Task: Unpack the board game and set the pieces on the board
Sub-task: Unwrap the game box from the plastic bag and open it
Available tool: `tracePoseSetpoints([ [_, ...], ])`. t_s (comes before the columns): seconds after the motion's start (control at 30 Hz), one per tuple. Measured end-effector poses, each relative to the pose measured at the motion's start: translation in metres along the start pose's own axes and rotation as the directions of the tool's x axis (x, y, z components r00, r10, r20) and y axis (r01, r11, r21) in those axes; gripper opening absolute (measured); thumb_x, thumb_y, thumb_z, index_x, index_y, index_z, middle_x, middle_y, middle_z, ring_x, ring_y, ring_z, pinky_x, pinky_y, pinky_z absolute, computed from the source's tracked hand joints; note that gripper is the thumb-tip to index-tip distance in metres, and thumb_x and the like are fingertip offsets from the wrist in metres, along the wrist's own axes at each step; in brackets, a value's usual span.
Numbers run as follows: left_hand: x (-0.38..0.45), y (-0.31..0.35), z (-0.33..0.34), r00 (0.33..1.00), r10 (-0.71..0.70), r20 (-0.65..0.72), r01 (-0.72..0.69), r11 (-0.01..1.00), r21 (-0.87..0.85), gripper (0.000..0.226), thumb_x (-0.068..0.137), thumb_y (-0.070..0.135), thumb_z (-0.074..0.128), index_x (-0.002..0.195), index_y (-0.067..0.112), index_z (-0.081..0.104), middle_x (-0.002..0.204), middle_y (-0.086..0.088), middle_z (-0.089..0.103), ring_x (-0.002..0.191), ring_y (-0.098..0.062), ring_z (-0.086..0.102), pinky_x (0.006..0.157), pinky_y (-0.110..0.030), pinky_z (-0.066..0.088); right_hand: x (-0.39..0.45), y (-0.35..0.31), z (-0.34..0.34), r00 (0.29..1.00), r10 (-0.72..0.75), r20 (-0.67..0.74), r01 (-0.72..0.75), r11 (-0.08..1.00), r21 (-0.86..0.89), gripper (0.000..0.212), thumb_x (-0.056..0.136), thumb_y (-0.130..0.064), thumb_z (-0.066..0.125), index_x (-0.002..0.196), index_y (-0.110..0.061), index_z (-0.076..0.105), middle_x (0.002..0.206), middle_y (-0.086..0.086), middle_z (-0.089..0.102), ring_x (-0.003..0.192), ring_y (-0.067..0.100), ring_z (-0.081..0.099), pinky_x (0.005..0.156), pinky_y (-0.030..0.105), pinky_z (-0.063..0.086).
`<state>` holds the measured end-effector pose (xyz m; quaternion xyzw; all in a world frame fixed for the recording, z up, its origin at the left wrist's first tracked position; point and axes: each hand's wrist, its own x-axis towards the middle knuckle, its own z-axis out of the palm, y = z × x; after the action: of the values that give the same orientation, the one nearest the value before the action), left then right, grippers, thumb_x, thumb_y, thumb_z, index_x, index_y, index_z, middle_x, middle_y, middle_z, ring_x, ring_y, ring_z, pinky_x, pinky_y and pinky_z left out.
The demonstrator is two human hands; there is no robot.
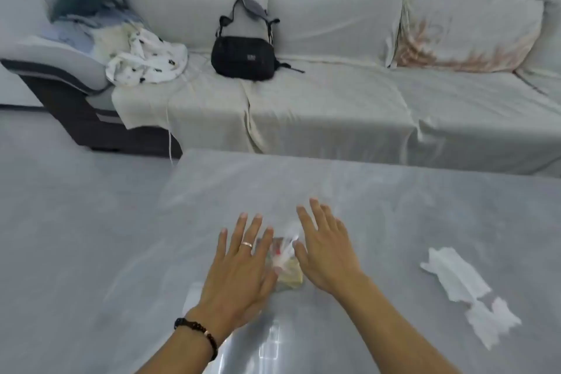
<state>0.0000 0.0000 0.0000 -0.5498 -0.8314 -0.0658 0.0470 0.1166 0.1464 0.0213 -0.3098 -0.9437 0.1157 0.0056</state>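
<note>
The left hand [239,264], fingers straight and spread, hovers flat over the grey counter [394,206], holding nothing. Between it and the right hand [326,247], equally spread and empty, lies a small clear packet [287,267] of blurred pieces. Well right of both lies a crumpled tissue [455,278].

A home living room: a cloth-covered sofa [334,94] with cushions [467,30], a black bag [243,58], a low desk [394,206].
</note>
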Motion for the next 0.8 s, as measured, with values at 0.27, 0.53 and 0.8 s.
tracePoseSetpoints([
  [0.27, -0.009, -0.013, 0.118, 0.977, 0.002, 0.211, 0.027, 0.991, -0.133, 0.076, 0.087, 0.059, 0.014, 0.153, 0.022, 0.008, 0.159, 0.002, 0.0, 0.148, -0.025, 0.004, 0.118, -0.046, 0.011, 0.006, 0.016, 0.11, 0.994, -0.098, 0.04, 0.093, 0.989, 0.114, 0.062, 0.088, -0.048, 0.026, 0.145, -0.027, 0.032, 0.159, 0.006, 0.017, 0.146, 0.021, 0.016, 0.115, 0.037, 0.023],
  [0.53, -0.002, 0.001, 0.143, 1.0, 0.008, 0.023, -0.003, 0.973, -0.229, 0.073, 0.088, 0.058, 0.014, 0.152, 0.022, 0.017, 0.159, 0.0, 0.017, 0.145, -0.02, 0.019, 0.111, -0.029, 0.029, 0.019, 0.04, 0.12, 0.99, -0.096, -0.1, 0.116, 0.969, 0.219, 0.027, 0.089, -0.026, 0.051, 0.115, -0.022, 0.059, 0.126, -0.003, 0.047, 0.104, 0.023, 0.051, 0.087, 0.037, 0.046],
  [0.8, -0.003, 0.02, 0.115, 0.996, 0.09, 0.009, -0.087, 0.985, -0.147, 0.034, 0.098, 0.049, 0.03, 0.124, 0.031, 0.043, 0.121, 0.003, 0.044, 0.096, -0.018, 0.048, 0.067, -0.031, 0.045, -0.014, 0.059, 0.116, 0.986, -0.098, -0.132, 0.131, 0.954, 0.27, 0.015, 0.089, -0.029, 0.058, 0.099, -0.018, 0.06, 0.112, -0.004, 0.049, 0.096, 0.02, 0.051, 0.083, 0.033, 0.044],
])
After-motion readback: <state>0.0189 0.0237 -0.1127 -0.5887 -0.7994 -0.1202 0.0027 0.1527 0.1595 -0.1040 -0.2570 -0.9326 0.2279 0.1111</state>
